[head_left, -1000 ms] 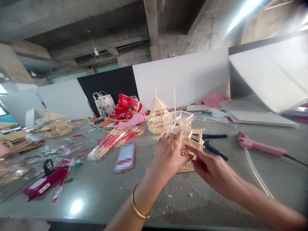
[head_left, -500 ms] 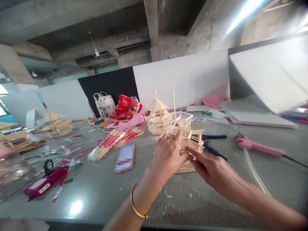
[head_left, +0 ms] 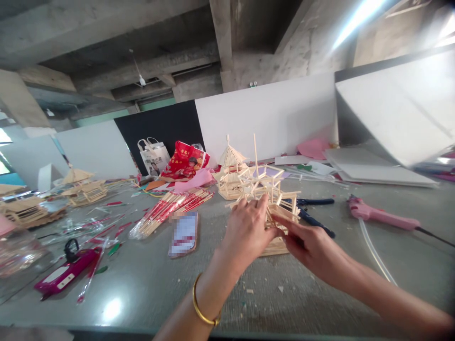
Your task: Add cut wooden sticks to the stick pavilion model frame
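Note:
A small model pavilion built of thin wooden sticks (head_left: 289, 208) stands on the table in front of me, with a tall stick rising from it. My left hand (head_left: 250, 222) is closed on the near left side of this model, its thumb pointing right. From the right, my right hand (head_left: 305, 239) reaches in with its fingers pressed against the model's near side, close to the left thumb. Whatever lies between the fingertips is hidden. Just behind stands another stick model with a pointed roof (head_left: 232, 157). Dark-handled pliers (head_left: 316, 221) lie right of the model.
A pink glue gun (head_left: 384, 215) with a cord lies at the right. Bundled wooden sticks in plastic (head_left: 167, 210) and a phone (head_left: 184, 234) are left of my hands. A magenta power strip (head_left: 67, 270) lies farther left, near more stick models (head_left: 85, 192). White boards (head_left: 380, 168) are at the back right.
The right hand's fingers have shifted very slightly against the model. The left hand keeps its place, and the view has moved only a little.

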`<control>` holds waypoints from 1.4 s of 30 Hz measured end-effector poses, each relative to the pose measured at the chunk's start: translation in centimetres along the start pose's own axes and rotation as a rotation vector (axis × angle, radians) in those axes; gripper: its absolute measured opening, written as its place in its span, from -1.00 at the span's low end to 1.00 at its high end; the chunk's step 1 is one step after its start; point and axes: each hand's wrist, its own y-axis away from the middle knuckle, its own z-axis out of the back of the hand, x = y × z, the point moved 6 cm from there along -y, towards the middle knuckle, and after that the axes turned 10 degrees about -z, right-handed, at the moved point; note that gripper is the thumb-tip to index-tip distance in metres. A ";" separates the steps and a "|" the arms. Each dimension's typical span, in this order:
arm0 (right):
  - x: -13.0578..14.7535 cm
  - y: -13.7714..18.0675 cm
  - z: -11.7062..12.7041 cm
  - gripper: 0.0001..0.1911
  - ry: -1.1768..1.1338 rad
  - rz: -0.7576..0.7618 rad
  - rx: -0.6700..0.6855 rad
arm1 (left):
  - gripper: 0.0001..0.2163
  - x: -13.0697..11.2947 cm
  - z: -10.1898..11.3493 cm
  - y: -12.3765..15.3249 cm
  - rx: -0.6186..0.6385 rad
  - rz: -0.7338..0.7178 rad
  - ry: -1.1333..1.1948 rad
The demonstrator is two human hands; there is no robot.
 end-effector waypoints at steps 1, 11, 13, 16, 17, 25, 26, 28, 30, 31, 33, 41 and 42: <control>-0.1 -0.1 -0.1 -0.50 -0.008 -0.006 0.002 | -0.32 0.0 0.0 0.0 0.001 -0.002 0.005; -0.5 -0.5 -0.4 -0.48 -0.044 -0.032 0.038 | -0.36 0.2 -0.1 0.0 0.005 -0.010 -0.011; -0.5 -0.5 -0.4 -0.48 -0.046 -0.034 0.037 | -0.37 0.2 -0.1 0.0 0.001 -0.018 -0.011; -0.6 -0.5 -0.5 -0.48 -0.042 -0.035 0.044 | -0.37 0.2 -0.1 0.1 0.001 -0.025 -0.005; -0.6 -0.4 -0.6 -0.48 -0.040 -0.035 0.044 | -0.36 0.2 -0.1 0.1 0.004 -0.027 -0.004; -0.4 0.0 -0.4 -0.48 -0.005 0.023 -0.019 | -0.32 0.3 -0.1 0.2 -0.006 -0.038 -0.014; -0.4 0.1 -0.3 -0.48 0.002 0.029 -0.035 | -0.32 0.3 -0.1 0.3 -0.004 -0.047 -0.009; -0.4 0.1 -0.2 -0.49 0.022 0.040 -0.061 | -0.30 0.4 0.0 0.3 0.004 -0.070 0.001; -0.3 0.2 0.0 -0.53 0.051 0.055 -0.078 | -0.30 0.5 0.1 0.3 0.022 -0.089 0.020; -0.2 0.2 0.1 -0.55 0.066 0.061 -0.086 | -0.31 0.5 0.1 0.3 0.032 -0.096 0.029; -0.1 0.1 0.3 -0.59 0.093 0.067 -0.105 | -0.32 0.6 0.1 0.3 0.050 -0.099 0.045; 0.0 -0.4 0.3 -0.67 0.144 0.137 -0.154 | -0.33 0.8 0.1 0.3 0.045 -0.081 0.093; 0.1 -0.4 0.2 -0.67 0.149 0.147 -0.161 | -0.34 0.8 0.0 0.3 0.042 -0.077 0.098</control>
